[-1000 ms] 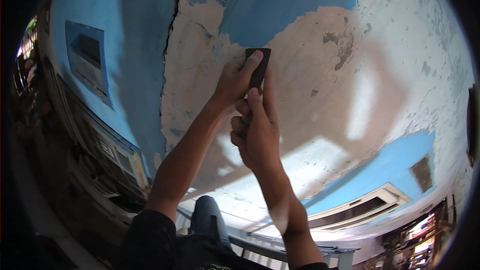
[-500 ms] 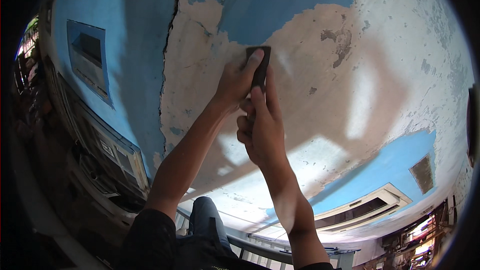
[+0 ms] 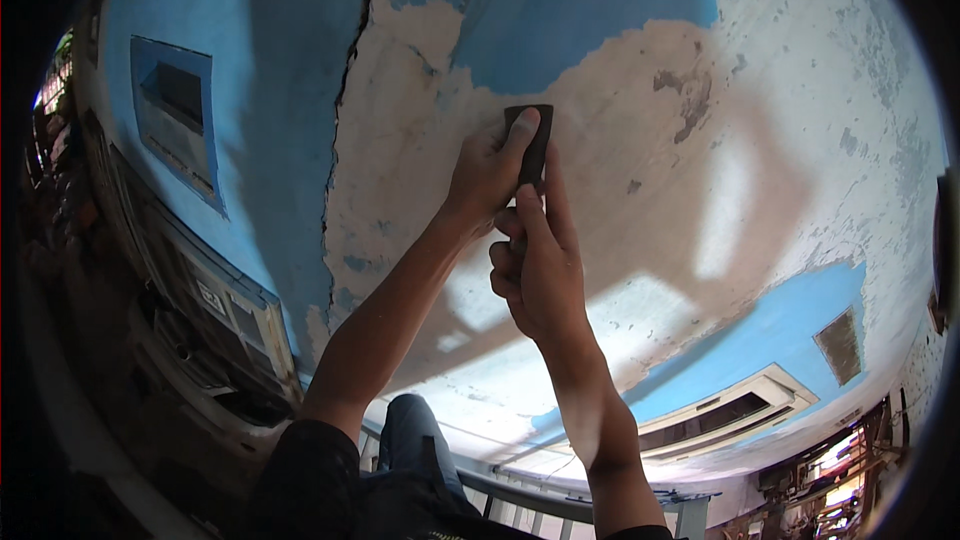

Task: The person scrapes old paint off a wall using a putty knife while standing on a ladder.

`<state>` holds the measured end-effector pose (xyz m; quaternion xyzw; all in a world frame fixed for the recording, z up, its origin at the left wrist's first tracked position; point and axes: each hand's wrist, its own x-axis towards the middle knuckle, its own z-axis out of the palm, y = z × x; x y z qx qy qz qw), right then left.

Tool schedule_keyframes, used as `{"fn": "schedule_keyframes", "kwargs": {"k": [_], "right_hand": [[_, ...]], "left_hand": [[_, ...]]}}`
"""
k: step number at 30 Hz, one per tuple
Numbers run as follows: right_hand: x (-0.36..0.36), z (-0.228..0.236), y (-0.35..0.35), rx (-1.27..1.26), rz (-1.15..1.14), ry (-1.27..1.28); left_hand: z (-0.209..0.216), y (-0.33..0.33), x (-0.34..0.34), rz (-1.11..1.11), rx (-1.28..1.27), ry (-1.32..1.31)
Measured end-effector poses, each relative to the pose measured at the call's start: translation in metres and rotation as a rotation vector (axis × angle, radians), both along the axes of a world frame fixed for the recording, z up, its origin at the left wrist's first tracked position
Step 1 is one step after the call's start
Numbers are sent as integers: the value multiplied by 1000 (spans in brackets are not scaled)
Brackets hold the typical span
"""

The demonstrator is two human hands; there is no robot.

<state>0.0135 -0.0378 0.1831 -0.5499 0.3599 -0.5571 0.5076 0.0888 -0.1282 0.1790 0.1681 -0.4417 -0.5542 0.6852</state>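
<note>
The dark block [image 3: 539,152] has edged down the wall [image 3: 610,140]; left hand [image 3: 486,178] and right hand [image 3: 545,275] grip it.

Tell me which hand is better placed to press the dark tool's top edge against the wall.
Probably the left hand: its thumb lies on the dark tool near the top edge, while the right hand sits lower, at the bottom end.

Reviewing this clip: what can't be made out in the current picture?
All in the head view:
- Dark tool: partly covered by the left hand; its lower end is hidden by the right hand.
- Crack: upper end cut off by the top edge.
- Clutter at lower right: too small to tell item by item.
</note>
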Motion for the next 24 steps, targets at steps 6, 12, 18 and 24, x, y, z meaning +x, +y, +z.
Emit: {"fn": "schedule_keyframes", "kwargs": {"k": [6,12,18,24], "right_hand": [[4,-1,5,6,-16,-3],[8,6,-4,-1,-18,9],[13,7,-10,-58,5,59],[16,-6,-4,5,-16,18]], "left_hand": [[3,3,4,-9,9,-61],[9,-5,4,33,-4,-8],[10,-16,12,163,-69,-29],[-3,-10,12,196,-97,-82]]}}
